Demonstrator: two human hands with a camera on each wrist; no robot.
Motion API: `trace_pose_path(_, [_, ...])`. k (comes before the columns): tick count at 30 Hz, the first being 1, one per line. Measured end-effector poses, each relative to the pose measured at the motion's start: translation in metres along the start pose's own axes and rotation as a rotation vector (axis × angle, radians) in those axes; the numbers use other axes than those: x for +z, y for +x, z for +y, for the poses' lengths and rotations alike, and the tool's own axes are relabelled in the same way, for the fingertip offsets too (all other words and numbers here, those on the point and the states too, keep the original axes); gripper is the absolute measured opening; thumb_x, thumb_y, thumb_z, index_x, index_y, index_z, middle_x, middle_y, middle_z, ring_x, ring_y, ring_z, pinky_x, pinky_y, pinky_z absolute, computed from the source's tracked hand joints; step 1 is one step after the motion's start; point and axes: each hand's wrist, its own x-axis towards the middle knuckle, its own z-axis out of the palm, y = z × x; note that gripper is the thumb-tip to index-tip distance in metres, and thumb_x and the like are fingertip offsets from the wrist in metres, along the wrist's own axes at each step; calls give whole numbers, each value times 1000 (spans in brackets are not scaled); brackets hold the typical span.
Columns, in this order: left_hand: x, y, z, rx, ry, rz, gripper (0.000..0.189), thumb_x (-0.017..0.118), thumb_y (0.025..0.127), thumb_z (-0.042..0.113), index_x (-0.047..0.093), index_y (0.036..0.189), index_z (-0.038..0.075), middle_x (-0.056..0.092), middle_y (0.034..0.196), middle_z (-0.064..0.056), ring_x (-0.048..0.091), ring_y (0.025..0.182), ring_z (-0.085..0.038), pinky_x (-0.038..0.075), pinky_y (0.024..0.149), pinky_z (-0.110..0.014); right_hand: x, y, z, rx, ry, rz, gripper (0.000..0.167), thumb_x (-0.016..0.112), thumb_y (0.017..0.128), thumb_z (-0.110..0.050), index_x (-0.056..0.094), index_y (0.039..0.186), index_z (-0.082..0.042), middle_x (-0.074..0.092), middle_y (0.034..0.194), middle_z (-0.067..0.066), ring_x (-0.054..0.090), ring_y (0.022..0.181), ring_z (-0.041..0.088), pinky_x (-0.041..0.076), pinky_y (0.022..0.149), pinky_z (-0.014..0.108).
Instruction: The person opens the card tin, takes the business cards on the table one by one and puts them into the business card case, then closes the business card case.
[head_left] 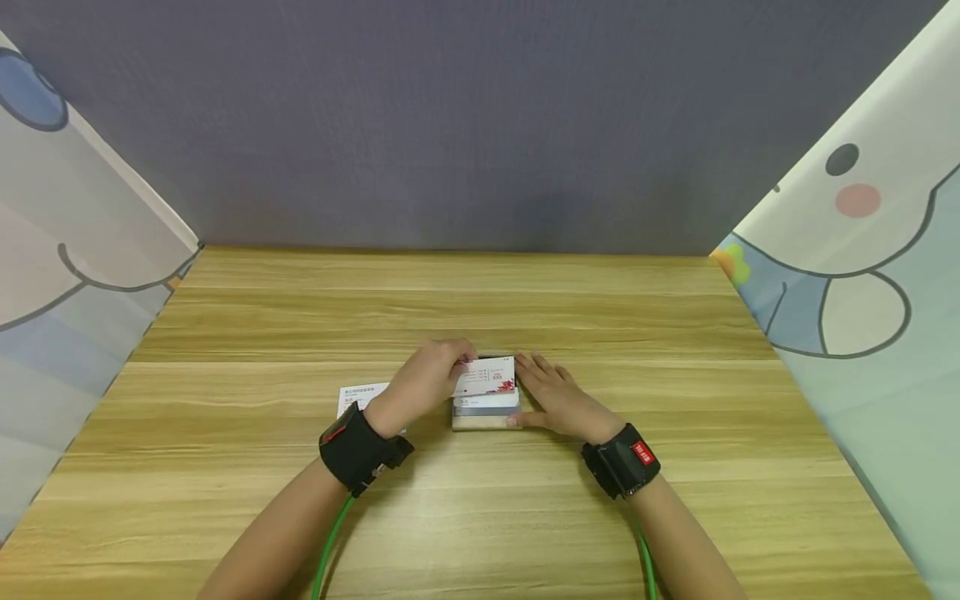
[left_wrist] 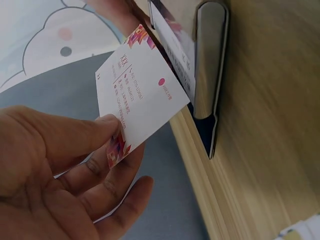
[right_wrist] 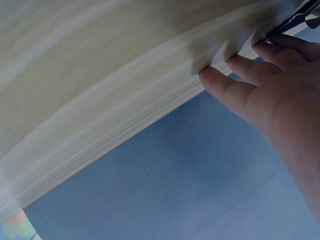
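Note:
A white business card [head_left: 491, 375] with red and pink corner patterns is pinched between the thumb and fingers of my left hand [head_left: 427, 379]. The card is held tilted above an open metal card case [head_left: 480, 423] on the table, as the left wrist view shows beside the case's rounded silver edge [left_wrist: 211, 60]. Inside the case lie other cards [head_left: 487, 402], partly covered by the held one. My right hand [head_left: 558, 402] lies at the case's right side with fingers extended; its thumb touches the front right corner. In the right wrist view those fingertips [right_wrist: 206, 71] rest on the wood.
Another white printed card [head_left: 358, 393] lies on the wooden table [head_left: 480, 517] to the left, partly behind my left wrist. A grey panel [head_left: 465, 125] stands at the table's back edge. Green cables [head_left: 330, 546] run from both wristbands.

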Motion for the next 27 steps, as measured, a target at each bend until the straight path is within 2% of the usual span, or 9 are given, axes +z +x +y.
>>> trace_pose_path(6, [4,3,2,-20,-17,-25,15,63,92,-12,72,100,-2,73,99,-14,66,86,-22,56,74,-36,0,1,0,-3,3,1,91,69,96,-41,22,159,5,17,166,24,10,152,46,14,118,66])
trace_pose_path(14, [7,4,3,-26,-18,-52,15,65,93,-12,73,101,-2,73,102,-15,69,89,-24,57,75,-36,0,1,0,-8,-12,4,85,69,95,-42,32,155,5,18,166,23,11,152,46,16,118,66])
trace_pose_path(21, [8,5,2,-18,-1,-74,16,65,92,-12,74,101,-2,74,101,-15,69,89,-24,57,75,-36,0,0,0,-3,-11,2,90,69,96,-41,25,157,7,19,165,23,11,152,46,15,119,64])
trace_pose_path(27, [9,5,0,-26,3,-76,16,68,91,-10,76,101,0,75,100,-14,71,89,-25,58,75,-36,0,1,0,-4,-15,4,89,69,96,-42,26,156,8,19,165,23,12,152,45,16,118,65])
